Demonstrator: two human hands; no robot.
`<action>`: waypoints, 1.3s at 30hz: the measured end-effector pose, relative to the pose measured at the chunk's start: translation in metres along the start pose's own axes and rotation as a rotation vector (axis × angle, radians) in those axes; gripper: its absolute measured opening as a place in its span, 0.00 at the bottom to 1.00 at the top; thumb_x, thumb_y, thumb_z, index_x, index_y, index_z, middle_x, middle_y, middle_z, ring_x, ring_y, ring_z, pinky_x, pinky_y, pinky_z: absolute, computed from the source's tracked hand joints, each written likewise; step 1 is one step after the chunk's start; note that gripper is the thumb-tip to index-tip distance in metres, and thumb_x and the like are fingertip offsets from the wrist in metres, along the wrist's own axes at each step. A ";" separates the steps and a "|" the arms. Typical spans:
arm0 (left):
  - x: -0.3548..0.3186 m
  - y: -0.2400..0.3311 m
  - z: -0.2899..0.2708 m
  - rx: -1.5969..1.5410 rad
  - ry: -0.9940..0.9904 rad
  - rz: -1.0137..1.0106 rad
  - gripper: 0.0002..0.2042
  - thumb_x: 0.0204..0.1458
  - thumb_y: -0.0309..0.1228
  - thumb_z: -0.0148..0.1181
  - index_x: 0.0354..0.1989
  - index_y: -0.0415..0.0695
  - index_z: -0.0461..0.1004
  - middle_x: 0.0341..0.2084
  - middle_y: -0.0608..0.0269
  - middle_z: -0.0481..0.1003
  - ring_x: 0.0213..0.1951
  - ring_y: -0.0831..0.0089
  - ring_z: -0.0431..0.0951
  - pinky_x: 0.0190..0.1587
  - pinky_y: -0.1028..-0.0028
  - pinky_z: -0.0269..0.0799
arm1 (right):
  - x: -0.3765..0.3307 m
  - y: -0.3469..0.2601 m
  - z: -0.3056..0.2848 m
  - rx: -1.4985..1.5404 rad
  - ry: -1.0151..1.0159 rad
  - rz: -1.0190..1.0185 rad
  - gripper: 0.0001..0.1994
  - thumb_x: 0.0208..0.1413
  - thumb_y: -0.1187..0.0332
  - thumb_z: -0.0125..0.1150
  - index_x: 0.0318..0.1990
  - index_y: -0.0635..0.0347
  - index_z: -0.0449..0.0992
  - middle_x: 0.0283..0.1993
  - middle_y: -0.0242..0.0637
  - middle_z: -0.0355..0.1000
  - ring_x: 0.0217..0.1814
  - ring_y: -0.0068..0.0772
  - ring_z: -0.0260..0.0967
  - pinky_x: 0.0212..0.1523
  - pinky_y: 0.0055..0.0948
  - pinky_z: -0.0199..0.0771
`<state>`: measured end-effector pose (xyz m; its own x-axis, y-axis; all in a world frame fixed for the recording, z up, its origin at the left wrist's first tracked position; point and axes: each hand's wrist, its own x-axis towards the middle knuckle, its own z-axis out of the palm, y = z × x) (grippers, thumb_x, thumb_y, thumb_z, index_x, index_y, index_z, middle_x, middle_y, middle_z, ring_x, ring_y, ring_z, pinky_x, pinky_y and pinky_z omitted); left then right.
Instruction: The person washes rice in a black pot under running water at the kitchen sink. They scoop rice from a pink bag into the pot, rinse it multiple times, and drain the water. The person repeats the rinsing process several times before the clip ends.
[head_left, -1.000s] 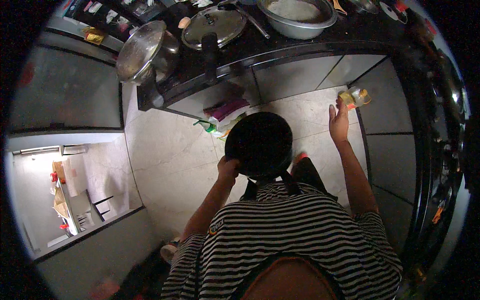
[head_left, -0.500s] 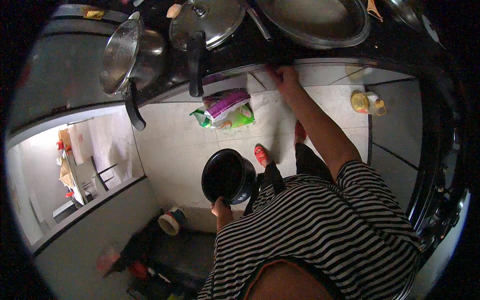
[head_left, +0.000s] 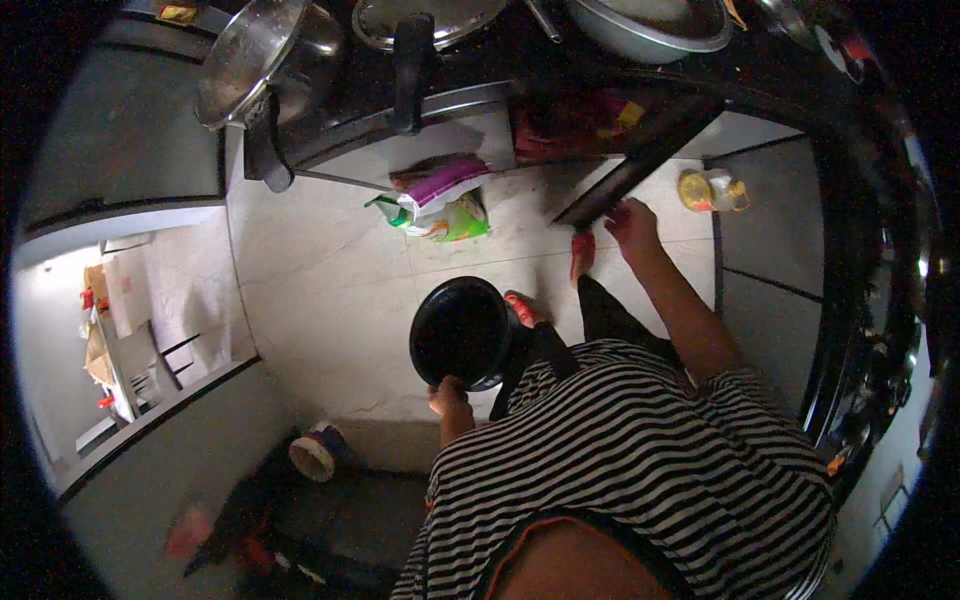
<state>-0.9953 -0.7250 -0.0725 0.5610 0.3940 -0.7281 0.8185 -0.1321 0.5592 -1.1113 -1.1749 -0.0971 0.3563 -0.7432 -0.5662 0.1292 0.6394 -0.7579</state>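
Observation:
In my left hand (head_left: 452,396) is a round black pot (head_left: 462,335), gripped by its near rim and held low in front of me with its mouth facing up. Its inside is too dark to make out. My right hand (head_left: 632,228) is closed at the free edge of a dark cabinet door (head_left: 640,165) under the counter. The door stands swung out toward me. Behind it the open cabinet (head_left: 560,125) shows a reddish interior with something yellow inside.
A steel saucepan (head_left: 255,65), a lidded pan (head_left: 425,25) and a wide metal basin (head_left: 655,30) sit on the black counter. Purple and green bags (head_left: 445,205) lie on the floor by the cabinets. An oil jug (head_left: 712,190) stands right; a white bucket (head_left: 315,452) is at lower left.
The cabinet door has swung open toward me, with my right hand drawn back along with its edge. The pot in my left hand has shifted slightly right and up in view.

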 end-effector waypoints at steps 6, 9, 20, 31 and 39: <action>0.101 -0.046 -0.034 0.005 -0.084 0.249 0.21 0.35 0.19 0.57 0.44 0.39 0.68 0.34 0.56 0.73 0.31 0.66 0.74 0.30 0.69 0.70 | -0.097 -0.046 -0.089 -0.242 0.370 -0.019 0.15 0.45 0.66 0.66 0.42 0.55 0.72 0.37 0.31 0.72 0.34 0.30 0.68 0.33 0.30 0.67; 0.046 0.014 -0.021 0.050 0.001 0.106 0.23 0.36 0.20 0.58 0.47 0.38 0.68 0.40 0.54 0.73 0.37 0.64 0.75 0.37 0.68 0.73 | -0.093 -0.041 -0.197 -0.648 0.480 -0.347 0.21 0.43 0.68 0.69 0.44 0.63 0.69 0.42 0.35 0.70 0.41 0.29 0.68 0.40 0.27 0.67; 0.078 -0.035 -0.027 -0.195 -0.017 -0.063 0.27 0.38 0.22 0.61 0.52 0.41 0.66 0.41 0.52 0.73 0.36 0.59 0.76 0.35 0.64 0.74 | -0.078 -0.136 -0.259 -1.436 1.107 -0.345 0.21 0.45 0.63 0.59 0.48 0.60 0.67 0.48 0.47 0.67 0.48 0.52 0.66 0.47 0.46 0.68; 0.003 -0.091 0.016 0.231 0.328 -0.060 0.19 0.40 0.18 0.57 0.45 0.41 0.70 0.33 0.55 0.75 0.28 0.64 0.73 0.30 0.66 0.71 | 0.165 -0.114 -0.070 -1.835 -0.071 -0.883 0.29 0.46 0.71 0.56 0.59 0.61 0.57 0.60 0.48 0.55 0.57 0.49 0.60 0.55 0.39 0.64; -0.107 -0.009 0.027 0.317 -0.049 0.023 0.21 0.32 0.20 0.59 0.41 0.38 0.72 0.32 0.52 0.76 0.29 0.59 0.75 0.34 0.66 0.72 | 0.326 -0.095 -0.093 -2.233 -0.215 -0.788 0.20 0.49 0.68 0.53 0.51 0.63 0.65 0.50 0.52 0.65 0.56 0.51 0.61 0.54 0.41 0.62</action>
<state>-1.0592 -0.7907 -0.0106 0.5790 0.3445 -0.7390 0.7990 -0.4205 0.4299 -1.0934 -1.4959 -0.2401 0.8271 -0.5274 -0.1942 -0.5112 -0.8496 0.1301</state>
